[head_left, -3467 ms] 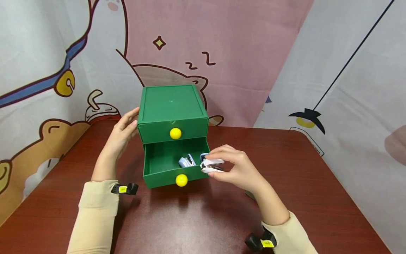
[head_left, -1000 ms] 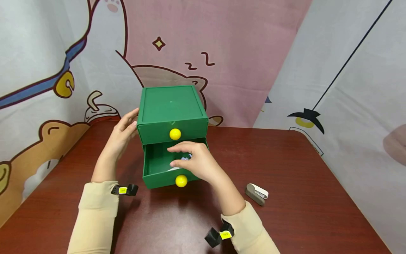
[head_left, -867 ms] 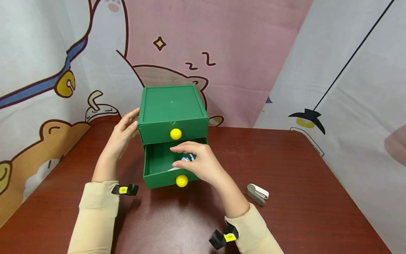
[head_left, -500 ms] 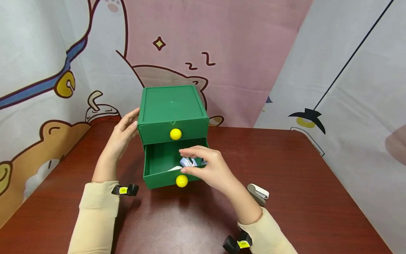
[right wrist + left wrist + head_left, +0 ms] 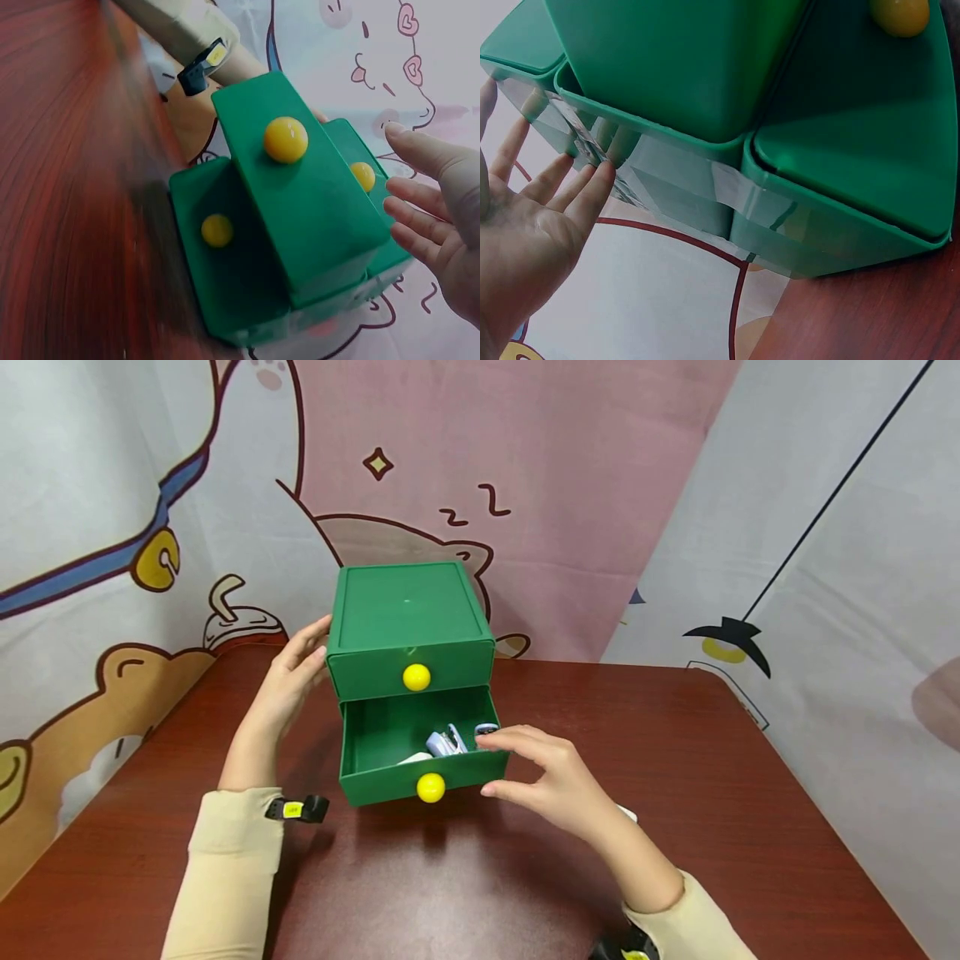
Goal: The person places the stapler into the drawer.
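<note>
Left hand (image 5: 291, 670) touches the left side of the green cabinet (image 5: 408, 606), fingers extended. Right hand (image 5: 561, 779), thumb and fingers wide apart, is at the near right corner of the pulled-out drawer (image 5: 386, 787); small staplers (image 5: 441, 744) lie inside, toward the right.

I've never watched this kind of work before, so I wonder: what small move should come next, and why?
I'd probably have the right hand reach for the white object on the table. That hand looks empty, while the open drawer has bare space beside the lavender stapler and the left hand is at the cabinet's side.
</note>
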Demonstrator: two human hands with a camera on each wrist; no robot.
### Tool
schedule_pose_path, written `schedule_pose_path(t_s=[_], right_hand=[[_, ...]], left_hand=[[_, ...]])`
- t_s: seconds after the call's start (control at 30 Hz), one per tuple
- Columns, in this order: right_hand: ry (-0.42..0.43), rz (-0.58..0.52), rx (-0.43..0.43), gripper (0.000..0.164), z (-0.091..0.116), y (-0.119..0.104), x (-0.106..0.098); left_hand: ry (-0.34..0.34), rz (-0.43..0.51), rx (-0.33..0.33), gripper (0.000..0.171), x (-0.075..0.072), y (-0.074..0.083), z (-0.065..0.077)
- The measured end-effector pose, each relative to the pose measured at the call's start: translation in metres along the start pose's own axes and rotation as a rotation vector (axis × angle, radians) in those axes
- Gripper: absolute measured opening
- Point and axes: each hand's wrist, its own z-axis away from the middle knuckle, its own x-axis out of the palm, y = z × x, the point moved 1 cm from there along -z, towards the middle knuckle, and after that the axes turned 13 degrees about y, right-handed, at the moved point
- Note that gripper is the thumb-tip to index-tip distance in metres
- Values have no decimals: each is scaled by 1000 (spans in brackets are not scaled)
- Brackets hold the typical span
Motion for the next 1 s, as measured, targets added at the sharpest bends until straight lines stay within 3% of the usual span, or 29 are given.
schedule_pose_path(t_s=[0.33,0.63,1.0], right_hand=[[-3,93,37,53,20,7,-31],[-61,186,155,57,42,27,-62],[-109,242,173,63,64,48,-96]], left_hand=[[4,11,5,47,0,0,0],[1,15,5,47,1,0,0],[1,12,-1,48,1,0,0]])
